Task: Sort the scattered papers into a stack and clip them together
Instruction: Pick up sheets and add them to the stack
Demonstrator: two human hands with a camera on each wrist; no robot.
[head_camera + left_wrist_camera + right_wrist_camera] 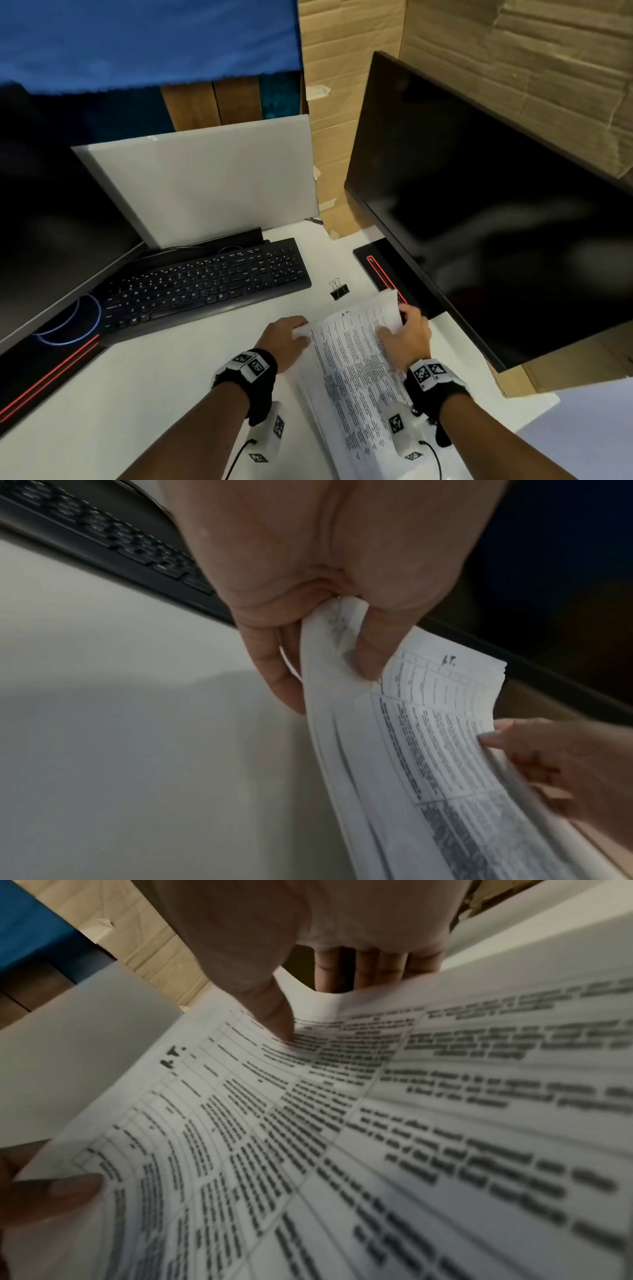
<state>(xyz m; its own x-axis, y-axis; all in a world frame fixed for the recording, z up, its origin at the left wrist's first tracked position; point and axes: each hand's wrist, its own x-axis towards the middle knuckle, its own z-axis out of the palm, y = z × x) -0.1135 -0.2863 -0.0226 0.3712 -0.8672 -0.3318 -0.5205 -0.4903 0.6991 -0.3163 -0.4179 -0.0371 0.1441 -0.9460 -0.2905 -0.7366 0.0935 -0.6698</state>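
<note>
Both hands clamp our paper stack [356, 373] by its far corners: left hand [286, 337] pinching one corner, right hand [406, 334] thumb on top, fingers beneath. Stack lifted, bowed between them. Binder clip [339, 290] lies just beyond our fingertips, untouched, beside keyboard [205, 284].

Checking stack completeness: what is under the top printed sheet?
More sheets lie under the top sheet, their edges fanned in the left hand grip. Their print is covered; the count cannot be told.
</note>
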